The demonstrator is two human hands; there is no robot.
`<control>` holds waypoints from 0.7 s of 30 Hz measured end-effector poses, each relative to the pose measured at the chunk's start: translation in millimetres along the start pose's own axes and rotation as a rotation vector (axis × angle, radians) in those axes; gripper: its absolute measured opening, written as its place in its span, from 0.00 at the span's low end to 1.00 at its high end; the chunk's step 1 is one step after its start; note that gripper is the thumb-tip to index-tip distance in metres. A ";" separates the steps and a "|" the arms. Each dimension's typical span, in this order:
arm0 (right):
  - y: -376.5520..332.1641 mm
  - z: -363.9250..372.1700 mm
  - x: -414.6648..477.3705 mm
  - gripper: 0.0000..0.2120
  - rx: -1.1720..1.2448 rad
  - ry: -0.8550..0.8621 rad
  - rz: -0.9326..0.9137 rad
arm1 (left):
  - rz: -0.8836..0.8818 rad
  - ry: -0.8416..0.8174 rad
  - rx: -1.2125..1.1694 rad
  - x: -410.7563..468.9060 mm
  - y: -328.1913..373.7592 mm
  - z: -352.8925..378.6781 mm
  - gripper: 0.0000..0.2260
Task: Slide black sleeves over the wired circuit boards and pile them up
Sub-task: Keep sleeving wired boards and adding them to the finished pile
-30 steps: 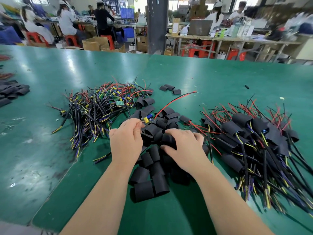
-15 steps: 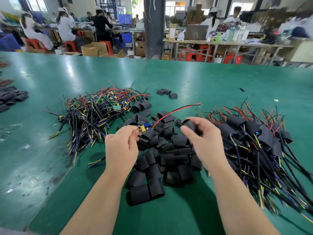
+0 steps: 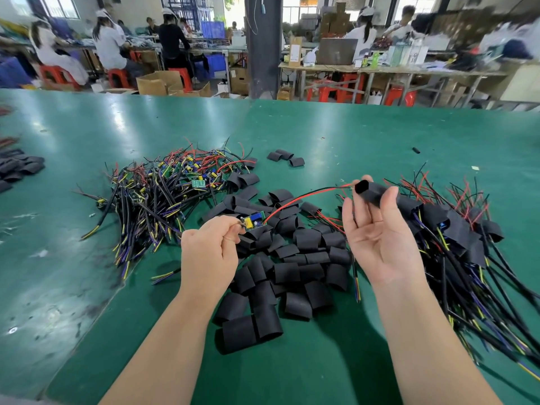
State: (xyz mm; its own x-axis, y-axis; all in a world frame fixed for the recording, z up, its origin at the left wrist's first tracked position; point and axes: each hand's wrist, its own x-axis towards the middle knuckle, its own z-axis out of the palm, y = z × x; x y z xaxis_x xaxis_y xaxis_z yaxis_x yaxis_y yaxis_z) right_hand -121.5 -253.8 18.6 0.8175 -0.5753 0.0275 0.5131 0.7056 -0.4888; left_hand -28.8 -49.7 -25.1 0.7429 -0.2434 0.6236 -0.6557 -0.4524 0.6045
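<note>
Glossy green matting covers the workbench, scuffed and dusty toward its left side. Beyond it, blurred workers sit on red plastic stools among cardboard boxes. Between the forearms lies a loose pile of black sleeves: short, matte, flattened tubes of soft-looking plastic, some creased. To its left sprawls a tangle of bare wired circuit boards, small green rectangles with yellow components and stiff black, red, yellow and purple leads. On the right sits a heap of sleeved boards, each wrapped in black with thin wires sticking out. 3 stray sleeves lie apart farther back, and more dark sleeves rest at the table's left edge.

The left hand is curled tight, thumb and forefinger pinching one end of a circuit board. The board is green with a yellow block and a blue part, and is held just above the loose pile. Its red and black wire pair arcs toward the right hand. That hand is raised palm up, thumb and fingertips gripping a single black sleeve whose open, squarish mouth faces the wire ends; the other fingers are loosely bent. The wire tips appear to reach the sleeve's mouth, though motion blur hides whether they are inside
</note>
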 end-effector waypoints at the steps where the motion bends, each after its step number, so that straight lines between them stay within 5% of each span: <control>1: 0.3 0.7 -0.7 0.26 0.020 -0.001 -0.002 | 0.002 0.000 0.000 -0.1 0.3 0.0 0.11; 8: 10.2 0.7 -2.7 0.07 -0.133 -0.102 -0.019 | 0.007 -0.012 0.001 -0.3 1.8 1.6 0.11; 21: 40.5 2.5 -10.6 0.16 -0.538 -0.326 0.106 | 0.033 -0.081 -0.077 -4.9 13.5 3.0 0.09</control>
State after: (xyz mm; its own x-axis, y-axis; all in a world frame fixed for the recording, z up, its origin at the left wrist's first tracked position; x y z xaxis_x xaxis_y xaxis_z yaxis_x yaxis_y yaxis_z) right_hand -108.7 -218.1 0.6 0.9376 -0.2985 0.1781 0.2916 0.3966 -0.8705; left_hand -41.0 -57.2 -21.5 0.7273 -0.3265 0.6037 -0.6859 -0.3763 0.6228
